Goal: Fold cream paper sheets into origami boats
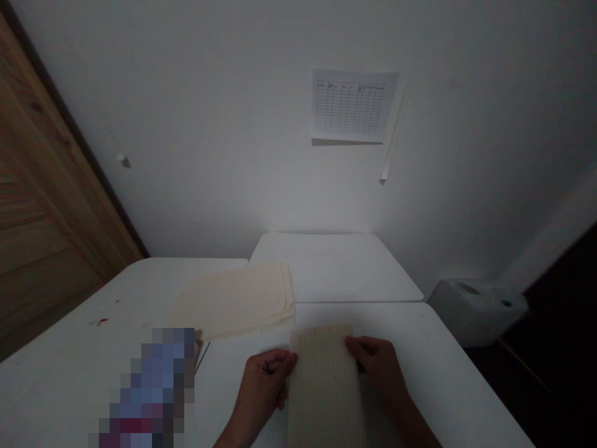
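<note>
A narrow beige sheet with faint lines running lengthwise lies before me over the white table; whether it is cloth or paper I cannot tell. My left hand pinches its left edge between thumb and fingers near the far end. On the opposite edge, my right hand pinches close to the far right corner. The near end of the sheet runs out of view at the bottom. Beyond my left hand rests a stack of larger cream sheets, with slightly uneven edges.
White tables stand together against a grey wall. A printed chart hangs there beside a thin white strip. A pixelated patch hides something at lower left. A pale bin-like container is right; a wooden door is left.
</note>
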`<state>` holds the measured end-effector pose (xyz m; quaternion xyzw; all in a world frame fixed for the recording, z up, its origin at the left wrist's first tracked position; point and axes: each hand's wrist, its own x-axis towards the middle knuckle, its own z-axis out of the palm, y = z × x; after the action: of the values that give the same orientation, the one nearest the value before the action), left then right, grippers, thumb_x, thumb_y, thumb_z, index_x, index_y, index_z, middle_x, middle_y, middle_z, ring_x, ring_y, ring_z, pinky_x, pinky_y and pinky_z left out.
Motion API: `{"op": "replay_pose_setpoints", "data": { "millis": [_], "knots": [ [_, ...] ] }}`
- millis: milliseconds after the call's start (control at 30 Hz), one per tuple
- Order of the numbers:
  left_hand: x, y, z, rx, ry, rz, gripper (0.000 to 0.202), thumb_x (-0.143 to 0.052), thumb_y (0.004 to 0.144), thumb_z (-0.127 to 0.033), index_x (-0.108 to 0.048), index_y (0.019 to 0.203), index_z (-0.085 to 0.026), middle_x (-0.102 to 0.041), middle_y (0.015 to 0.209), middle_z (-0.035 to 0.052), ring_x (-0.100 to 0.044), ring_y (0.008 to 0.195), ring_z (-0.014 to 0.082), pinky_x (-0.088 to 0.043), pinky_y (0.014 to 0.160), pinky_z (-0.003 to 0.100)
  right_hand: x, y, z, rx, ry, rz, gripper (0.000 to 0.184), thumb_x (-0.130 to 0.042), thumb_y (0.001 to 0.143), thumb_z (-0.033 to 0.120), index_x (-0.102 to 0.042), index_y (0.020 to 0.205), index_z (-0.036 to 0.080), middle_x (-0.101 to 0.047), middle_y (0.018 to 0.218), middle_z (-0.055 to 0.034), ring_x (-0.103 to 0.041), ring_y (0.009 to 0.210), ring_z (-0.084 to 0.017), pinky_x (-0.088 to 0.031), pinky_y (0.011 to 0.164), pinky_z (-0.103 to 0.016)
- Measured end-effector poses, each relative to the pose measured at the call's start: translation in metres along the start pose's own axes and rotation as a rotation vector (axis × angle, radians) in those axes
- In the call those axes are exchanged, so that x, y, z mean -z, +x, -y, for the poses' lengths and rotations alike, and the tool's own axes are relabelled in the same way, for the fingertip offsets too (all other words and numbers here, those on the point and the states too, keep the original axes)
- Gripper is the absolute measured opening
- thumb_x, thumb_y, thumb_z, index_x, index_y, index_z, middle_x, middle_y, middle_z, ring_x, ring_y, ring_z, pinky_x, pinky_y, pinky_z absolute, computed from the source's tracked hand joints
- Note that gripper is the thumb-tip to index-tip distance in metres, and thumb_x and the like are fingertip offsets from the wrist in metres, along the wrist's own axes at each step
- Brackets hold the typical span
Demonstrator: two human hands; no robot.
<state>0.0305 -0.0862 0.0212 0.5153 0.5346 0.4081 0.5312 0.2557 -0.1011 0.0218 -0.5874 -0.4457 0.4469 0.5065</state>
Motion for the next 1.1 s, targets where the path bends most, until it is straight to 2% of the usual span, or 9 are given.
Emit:
{"op": "replay_pose_setpoints", "data": {
  "millis": [200, 433, 667, 800, 967, 1100],
  "knots": [
    [-0.002, 0.002, 0.01, 0.016, 0.04, 0.095, 0.059, -0.061, 0.067, -0.072, -0.066, 0.066, -0.013, -0.05, 0.043, -0.0031, -0.033, 0.028, 0.0063, -0.018, 0.03, 0.019, 0.002, 0.002, -0.004, 0.03, -0.04, -0.06, 0.048, -0.067, 0.073, 0.059, -0.078, 0.08, 0.013, -0.069, 0.064, -0.0061, -0.059, 0.055, -0.018, -0.045, 0.051, -0.026],
    [-0.005, 0.001, 0.017, 0.032, 0.122, 0.163, 0.061, -0.058, 0.067, -0.074, -0.063, 0.062, -0.014, -0.049, 0.044, -0.003, -0.034, 0.029, 0.007, -0.02, 0.029, 0.02, 0.004, 0.003, -0.006, 0.049, -0.05, -0.111, 0.045, -0.067, 0.074, 0.057, -0.078, 0.079, 0.014, -0.07, 0.066, -0.0063, -0.06, 0.058, -0.018, -0.045, 0.052, -0.025],
    [-0.001, 0.001, 0.015, -0.012, 0.06, 0.156, 0.058, -0.058, 0.072, -0.071, -0.064, 0.062, -0.014, -0.047, 0.043, -0.0043, -0.034, 0.03, 0.0068, -0.019, 0.031, 0.019, 0.002, 0.005, -0.008, -0.012, 0.036, -0.044, 0.052, -0.066, 0.072, 0.062, -0.076, 0.083, 0.013, -0.067, 0.066, -0.0045, -0.06, 0.057, -0.018, -0.047, 0.053, -0.026],
    [0.0, 0.0, 0.008, -0.009, 0.05, 0.115, 0.059, -0.06, 0.069, -0.073, -0.063, 0.059, -0.014, -0.045, 0.04, -0.0051, -0.033, 0.029, 0.0064, -0.017, 0.032, 0.019, 0.001, 0.005, -0.01, -0.005, 0.058, 0.023, 0.049, -0.066, 0.074, 0.059, -0.076, 0.086, 0.013, -0.069, 0.069, -0.0054, -0.061, 0.058, -0.017, -0.049, 0.056, -0.027],
    [-0.002, -0.001, 0.005, 0.002, 0.029, 0.129, 0.061, -0.06, 0.068, -0.074, -0.067, 0.064, -0.013, -0.047, 0.042, -0.0042, -0.032, 0.029, 0.0064, -0.018, 0.032, 0.02, 0.001, 0.004, -0.007, 0.021, -0.021, -0.019, 0.051, -0.067, 0.071, 0.062, -0.077, 0.08, 0.013, -0.07, 0.069, -0.0072, -0.062, 0.059, -0.018, -0.049, 0.057, -0.027],
    [0.0, 0.0, 0.007, -0.009, 0.039, 0.095, 0.061, -0.06, 0.069, -0.074, -0.067, 0.063, -0.014, -0.046, 0.039, -0.0045, -0.033, 0.029, 0.007, -0.017, 0.032, 0.02, 0.0, 0.003, -0.005, 0.0, 0.013, 0.003, 0.053, -0.067, 0.07, 0.064, -0.077, 0.083, 0.014, -0.07, 0.071, -0.0064, -0.063, 0.061, -0.018, -0.051, 0.058, -0.027]
  ]
}}
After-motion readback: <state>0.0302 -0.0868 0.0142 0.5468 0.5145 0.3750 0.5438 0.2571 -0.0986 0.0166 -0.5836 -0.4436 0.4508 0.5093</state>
